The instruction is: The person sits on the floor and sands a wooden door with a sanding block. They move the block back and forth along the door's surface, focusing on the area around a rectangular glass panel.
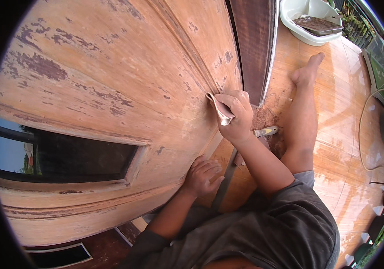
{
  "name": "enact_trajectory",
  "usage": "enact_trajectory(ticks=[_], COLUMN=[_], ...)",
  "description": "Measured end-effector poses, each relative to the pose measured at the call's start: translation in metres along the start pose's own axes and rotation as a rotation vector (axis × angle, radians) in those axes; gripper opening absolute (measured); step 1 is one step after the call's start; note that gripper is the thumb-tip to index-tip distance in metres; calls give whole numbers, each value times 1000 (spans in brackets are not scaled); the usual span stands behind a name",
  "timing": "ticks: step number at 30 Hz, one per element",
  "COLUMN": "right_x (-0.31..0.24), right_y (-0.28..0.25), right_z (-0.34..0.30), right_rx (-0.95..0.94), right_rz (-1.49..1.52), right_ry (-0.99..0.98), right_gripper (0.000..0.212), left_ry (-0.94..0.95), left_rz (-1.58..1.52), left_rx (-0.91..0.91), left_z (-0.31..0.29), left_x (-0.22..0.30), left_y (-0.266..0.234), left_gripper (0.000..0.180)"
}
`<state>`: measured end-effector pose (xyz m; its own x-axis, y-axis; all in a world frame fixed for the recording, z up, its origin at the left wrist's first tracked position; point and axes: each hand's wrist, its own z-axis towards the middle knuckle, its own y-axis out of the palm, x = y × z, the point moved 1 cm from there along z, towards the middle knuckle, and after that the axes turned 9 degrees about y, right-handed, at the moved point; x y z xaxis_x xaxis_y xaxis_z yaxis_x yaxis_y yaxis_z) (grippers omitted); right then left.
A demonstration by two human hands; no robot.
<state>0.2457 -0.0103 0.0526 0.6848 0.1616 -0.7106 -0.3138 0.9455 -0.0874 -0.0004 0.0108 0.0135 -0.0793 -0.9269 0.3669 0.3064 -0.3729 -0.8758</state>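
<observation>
A folded piece of sandpaper [221,111] is gripped in my right hand [240,112], its edge against the wooden door [124,80] beside a moulding groove. The door is mostly bare tan wood, with patches of dark brown finish left on it. Lower down, my left hand [203,175] lies against the door near its edge, fingers stretched and holding nothing. Just past my right wrist, a scraper with a grey and yellow handle [267,131] rests on the floor; its blade is hidden behind my forearm. Reddish dust surrounds it.
A dark glass pane [75,157] is set in the door. Beyond the door edge stands a dark brown frame [257,49]. My bare leg [301,121] stretches over the tiled floor [335,134]. A white basin [306,33] holding a brown tray sits far right, and potted plants line the right side.
</observation>
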Motion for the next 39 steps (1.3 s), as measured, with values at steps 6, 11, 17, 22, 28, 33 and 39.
enact_trajectory(ticks=[6,11,17,22,28,33,39], right_x=[35,28,28,43,23,30,34], right_y=[-1,0,10,-6,-6,-9,-27], right_z=[-55,-42,-42,-63,-33,-45,-53], right_rx=[-56,18,81,-42,8,-79,-293], right_rz=[-66,0,-51,-178,-55,-201,-392], right_ry=[164,93,87,101,169,89,229], right_gripper=[24,24,19,18,33,31,40], left_ry=[-11,-13,22,20,7,27,36], left_rz=[10,-45,-2,8,-17,-6,-19], left_rx=[5,18,17,28,24,43,69], left_z=[1,3,0,2,1,1,0], left_x=[2,2,0,3,2,0,1], left_y=[-1,-2,1,0,-1,-1,0], left_gripper=[27,28,28,27,27,27,28])
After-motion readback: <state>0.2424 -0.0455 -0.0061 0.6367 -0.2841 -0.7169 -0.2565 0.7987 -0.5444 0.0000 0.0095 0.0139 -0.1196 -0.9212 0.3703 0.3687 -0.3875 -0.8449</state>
